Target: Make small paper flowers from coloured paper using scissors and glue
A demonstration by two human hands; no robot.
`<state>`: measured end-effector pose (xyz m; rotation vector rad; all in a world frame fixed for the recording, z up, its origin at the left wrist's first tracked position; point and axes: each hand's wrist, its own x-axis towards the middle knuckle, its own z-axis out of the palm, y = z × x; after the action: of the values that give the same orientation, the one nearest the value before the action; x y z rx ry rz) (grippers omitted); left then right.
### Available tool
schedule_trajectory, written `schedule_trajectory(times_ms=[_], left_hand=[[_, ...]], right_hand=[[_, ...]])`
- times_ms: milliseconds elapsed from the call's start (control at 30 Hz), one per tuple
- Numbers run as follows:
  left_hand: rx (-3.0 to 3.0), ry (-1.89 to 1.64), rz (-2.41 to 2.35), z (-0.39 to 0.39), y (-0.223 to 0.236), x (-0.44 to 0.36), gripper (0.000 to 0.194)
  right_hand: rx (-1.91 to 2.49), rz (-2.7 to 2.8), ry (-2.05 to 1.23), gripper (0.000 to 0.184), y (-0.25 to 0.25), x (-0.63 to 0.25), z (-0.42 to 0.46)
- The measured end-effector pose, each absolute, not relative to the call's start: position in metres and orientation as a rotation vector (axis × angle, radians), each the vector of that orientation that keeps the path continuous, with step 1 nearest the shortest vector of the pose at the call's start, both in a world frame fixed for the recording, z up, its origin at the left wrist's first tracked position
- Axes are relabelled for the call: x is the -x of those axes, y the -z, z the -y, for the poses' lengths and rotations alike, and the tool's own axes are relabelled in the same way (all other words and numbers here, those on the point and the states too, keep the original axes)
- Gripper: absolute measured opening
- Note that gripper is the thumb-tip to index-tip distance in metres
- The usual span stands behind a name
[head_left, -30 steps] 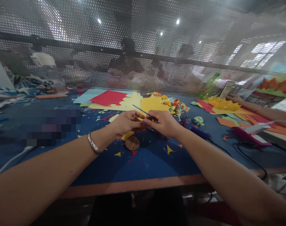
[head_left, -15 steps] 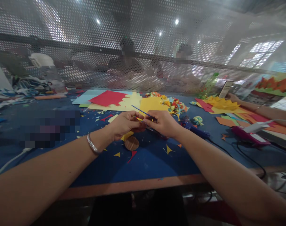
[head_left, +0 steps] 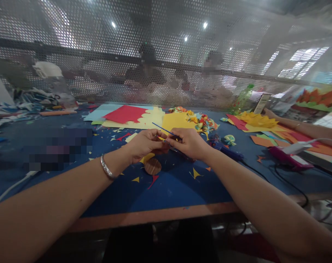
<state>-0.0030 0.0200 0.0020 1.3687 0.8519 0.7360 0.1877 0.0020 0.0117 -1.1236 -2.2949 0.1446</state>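
Over the middle of the blue table, my two hands meet fingertip to fingertip. A thin blue stick slants up and to the left out of the closed fingers of my right hand. The fingers of my left hand, its wrist in a silver bangle, are pinched together. A bit of yellow shows between them, but whether it is held I cannot make out. Just below lies a round wooden disc, with a yellow paper piece behind it. Small paper scraps are scattered around.
Coloured paper sheets and a pile of folded paper pieces lie beyond my hands. To the right are a blue corded tool, a magenta device and another person's arm. A perforated screen stands behind; a bottle is left.
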Motion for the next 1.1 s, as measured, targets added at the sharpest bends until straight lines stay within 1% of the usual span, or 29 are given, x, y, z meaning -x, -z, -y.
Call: schedule_trajectory(times_ms=[400,700,1000,1100], left_hand=[[-1.377,-0.712,-0.879,-0.0203,-0.0032,0.0036,0.031],[-1.393,-0.709,-0.874,-0.021,-0.0033,0.0042,0.031],[-1.382,-0.716,-0.86,-0.02,-0.0035,0.0046,0.024],[-1.38,-0.724,-0.844,-0.0211,-0.0025,0.0048,0.026]], right_hand=[[1.123,2.298,-0.148,0.021,-0.0113,-0.1879,-0.0029],[1.122,2.297,-0.161,0.022,-0.0111,-0.1879,-0.0027],[1.106,2.313,-0.13,0.022,-0.0114,-0.1878,-0.0031],[1.099,2.315,-0.126,0.021,-0.0109,-0.1879,-0.0037]])
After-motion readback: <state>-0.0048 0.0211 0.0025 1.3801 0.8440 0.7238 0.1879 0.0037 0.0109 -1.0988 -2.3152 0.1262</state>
